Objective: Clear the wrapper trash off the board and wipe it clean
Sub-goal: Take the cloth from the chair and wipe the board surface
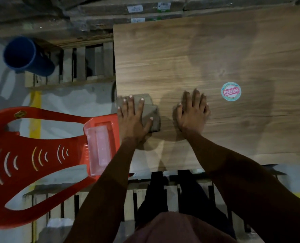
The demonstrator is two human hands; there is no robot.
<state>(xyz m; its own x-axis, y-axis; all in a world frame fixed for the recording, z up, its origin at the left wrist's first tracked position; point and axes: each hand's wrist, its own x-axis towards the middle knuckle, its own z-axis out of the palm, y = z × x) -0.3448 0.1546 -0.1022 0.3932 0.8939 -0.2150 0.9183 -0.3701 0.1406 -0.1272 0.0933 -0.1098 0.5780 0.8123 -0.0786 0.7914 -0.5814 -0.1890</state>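
Observation:
A wood-grain board (189,55) fills the upper right. My left hand (133,118) lies flat on a grey-brown folded cloth or wrapper piece (151,113) at the board's left edge, fingers spread over it. My right hand (192,111) rests flat on the board a little to the right, fingers together, and whether anything is under it is hidden. A round sticker (231,91) with red lettering is stuck on the board to the right of my right hand.
A red plastic chair (31,137) stands at the left, with a clear plastic box (100,148) on its seat edge by the board. A blue cup (24,55) lies at the upper left. Wooden pallet slats (86,64) lie under and beside the board.

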